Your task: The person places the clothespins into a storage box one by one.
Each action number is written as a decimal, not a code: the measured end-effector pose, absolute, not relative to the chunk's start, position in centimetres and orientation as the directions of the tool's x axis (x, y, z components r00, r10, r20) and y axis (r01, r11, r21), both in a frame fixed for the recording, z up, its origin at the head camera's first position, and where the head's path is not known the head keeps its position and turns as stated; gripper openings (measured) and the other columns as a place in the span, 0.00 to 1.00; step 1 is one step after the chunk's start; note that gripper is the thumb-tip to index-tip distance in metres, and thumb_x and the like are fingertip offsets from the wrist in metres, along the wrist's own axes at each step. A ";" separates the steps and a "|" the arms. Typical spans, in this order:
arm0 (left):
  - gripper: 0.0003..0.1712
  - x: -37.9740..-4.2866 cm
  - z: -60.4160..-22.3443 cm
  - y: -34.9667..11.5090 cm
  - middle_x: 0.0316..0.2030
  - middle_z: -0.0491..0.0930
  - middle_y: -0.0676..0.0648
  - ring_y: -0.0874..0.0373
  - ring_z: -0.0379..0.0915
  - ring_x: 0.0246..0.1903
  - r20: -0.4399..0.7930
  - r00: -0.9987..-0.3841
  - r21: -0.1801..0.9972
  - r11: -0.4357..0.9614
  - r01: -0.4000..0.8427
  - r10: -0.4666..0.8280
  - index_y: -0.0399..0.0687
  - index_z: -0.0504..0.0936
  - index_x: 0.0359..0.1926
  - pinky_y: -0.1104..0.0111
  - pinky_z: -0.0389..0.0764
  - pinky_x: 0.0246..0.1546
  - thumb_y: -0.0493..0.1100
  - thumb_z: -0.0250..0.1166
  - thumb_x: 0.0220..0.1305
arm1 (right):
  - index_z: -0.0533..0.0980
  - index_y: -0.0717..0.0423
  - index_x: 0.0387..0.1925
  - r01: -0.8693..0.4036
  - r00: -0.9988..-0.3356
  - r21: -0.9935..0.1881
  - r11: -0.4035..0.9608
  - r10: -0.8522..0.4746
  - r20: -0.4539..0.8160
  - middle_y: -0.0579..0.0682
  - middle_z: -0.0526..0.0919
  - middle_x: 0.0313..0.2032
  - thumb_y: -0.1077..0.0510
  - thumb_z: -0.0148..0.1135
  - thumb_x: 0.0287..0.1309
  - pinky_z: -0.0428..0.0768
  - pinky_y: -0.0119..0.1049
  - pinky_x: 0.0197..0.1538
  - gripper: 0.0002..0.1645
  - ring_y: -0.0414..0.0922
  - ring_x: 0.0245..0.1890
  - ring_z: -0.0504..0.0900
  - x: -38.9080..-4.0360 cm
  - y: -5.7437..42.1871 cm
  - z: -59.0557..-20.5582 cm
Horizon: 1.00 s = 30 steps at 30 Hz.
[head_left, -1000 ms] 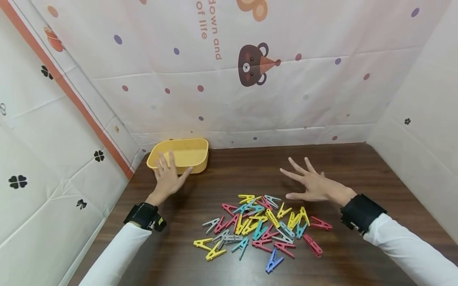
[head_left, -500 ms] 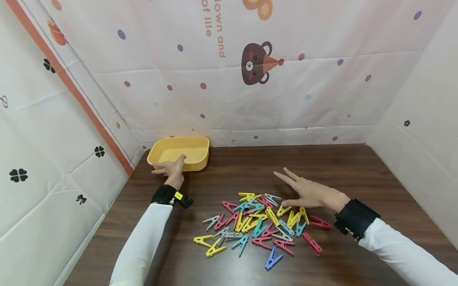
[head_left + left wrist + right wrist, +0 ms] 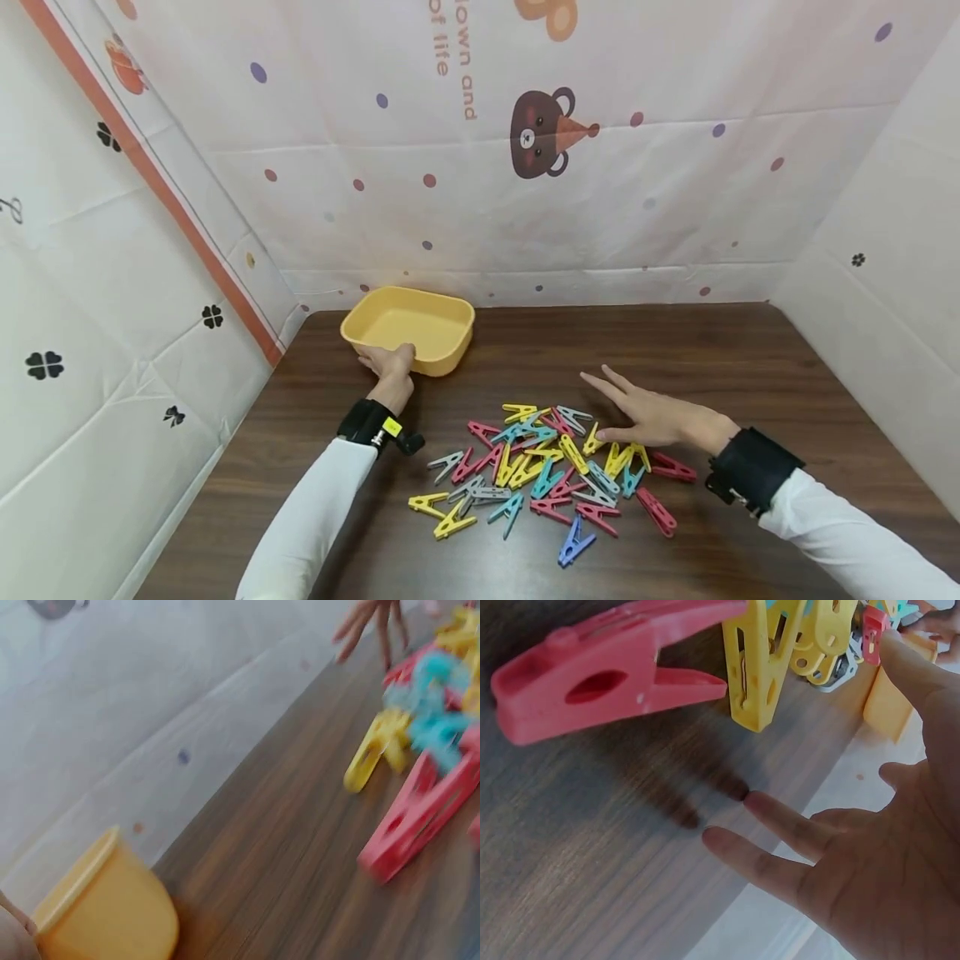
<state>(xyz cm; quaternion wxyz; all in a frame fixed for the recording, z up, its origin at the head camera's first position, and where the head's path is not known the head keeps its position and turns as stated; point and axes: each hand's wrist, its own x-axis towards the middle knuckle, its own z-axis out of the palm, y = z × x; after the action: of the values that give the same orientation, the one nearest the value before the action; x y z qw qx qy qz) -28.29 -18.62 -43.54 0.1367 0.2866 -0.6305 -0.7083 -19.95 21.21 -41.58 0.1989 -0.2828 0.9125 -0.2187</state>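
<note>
At the back left of the table is a yellow plastic basin (image 3: 423, 321). My left hand (image 3: 392, 372) grips its near rim, thumb over the edge; the fingers outside are partly hidden. In the left wrist view only the end of the basin (image 3: 112, 911) shows. My right hand (image 3: 660, 415) hovers with spread fingers at the right back side of a loose heap of clothespins (image 3: 572, 457), holding nothing. They are red, yellow, teal, grey and blue. Close to the right wrist camera lies a red clothespin (image 3: 592, 686), beside a yellow clothespin (image 3: 754, 675).
A dark wood-grain table (image 3: 525, 350) lies under everything. Printed white cloth (image 3: 465, 208) rises along its back edge, and pale walls (image 3: 885, 333) flank it on both sides. A blue clothespin (image 3: 575, 543) lies nearest the table's front.
My left hand has gone from spread over the basin to gripping its near rim, and the basin has shifted right. My right hand has come slightly lower, nearer the clothespins.
</note>
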 end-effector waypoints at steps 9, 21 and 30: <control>0.59 -26.8 -43.6 -12.7 0.72 0.63 0.39 0.51 0.68 0.48 -0.286 -0.911 0.958 -0.125 -0.260 -0.299 0.55 0.42 0.83 0.61 0.70 0.46 0.25 0.57 0.54 | 0.42 0.42 0.83 -0.400 -0.797 -0.513 0.759 -0.565 -0.214 0.68 0.38 0.81 0.35 0.52 0.72 0.68 0.74 0.62 0.49 0.76 0.70 0.64 -18.2 21.7 -40.9; 0.51 -29.7 -43.8 -8.2 0.78 0.59 0.43 0.51 0.70 0.56 -0.349 -0.936 0.934 -0.065 -0.352 0.055 0.63 0.47 0.83 0.61 0.66 0.49 0.29 0.54 0.63 | 0.74 0.53 0.56 -0.401 -0.896 -0.354 0.845 -0.442 -0.038 0.53 0.77 0.52 0.37 0.55 0.71 0.81 0.40 0.42 0.28 0.41 0.38 0.79 -17.2 23.8 -40.9; 0.51 -30.1 -45.1 -9.2 0.83 0.43 0.49 0.50 0.62 0.70 -0.350 -0.905 0.923 -0.076 -0.377 0.243 0.70 0.42 0.82 0.60 0.63 0.57 0.31 0.49 0.65 | 0.80 0.53 0.49 -0.371 -0.907 -0.395 0.841 -0.420 -0.043 0.44 0.81 0.39 0.45 0.65 0.67 0.73 0.31 0.34 0.18 0.35 0.33 0.73 -13.7 27.5 -42.3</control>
<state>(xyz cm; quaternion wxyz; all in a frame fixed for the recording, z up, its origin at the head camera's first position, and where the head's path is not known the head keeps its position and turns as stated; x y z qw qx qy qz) -30.07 -9.25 -45.14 -0.2120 0.0520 -0.6458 -0.7316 -13.72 27.53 -42.31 0.0639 -0.2064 0.9572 -0.1927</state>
